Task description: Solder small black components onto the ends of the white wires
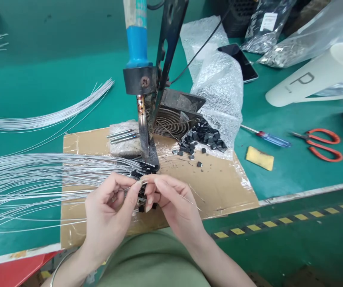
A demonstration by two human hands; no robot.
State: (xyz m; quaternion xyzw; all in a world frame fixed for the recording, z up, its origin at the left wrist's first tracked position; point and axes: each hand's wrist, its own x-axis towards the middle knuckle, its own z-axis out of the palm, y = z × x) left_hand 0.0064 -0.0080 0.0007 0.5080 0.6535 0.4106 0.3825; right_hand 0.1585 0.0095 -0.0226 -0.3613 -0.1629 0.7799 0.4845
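Observation:
My left hand [111,209] is closed in a pinch on the end of a thin white wire, in front of the soldering iron. Right beside it, my right hand [174,201] pinches at the same spot, its fingertips almost touching the left ones. A thin bare wire [191,202] sticks out past the right palm. Behind and under the fingers lie black connectors [143,169] on the ends of many white wires [54,169], partly hidden by my hands. The blue-handled soldering iron [137,46] stands clamped tip-down just beyond.
A cardboard sheet [219,187] covers the bench's front. On it are a fan [174,119] and loose black connectors [209,137]. Rightward lie bubble wrap [219,89], a screwdriver [274,139], a yellow sponge [259,158], orange-handled scissors [324,139] and a white jug [312,77].

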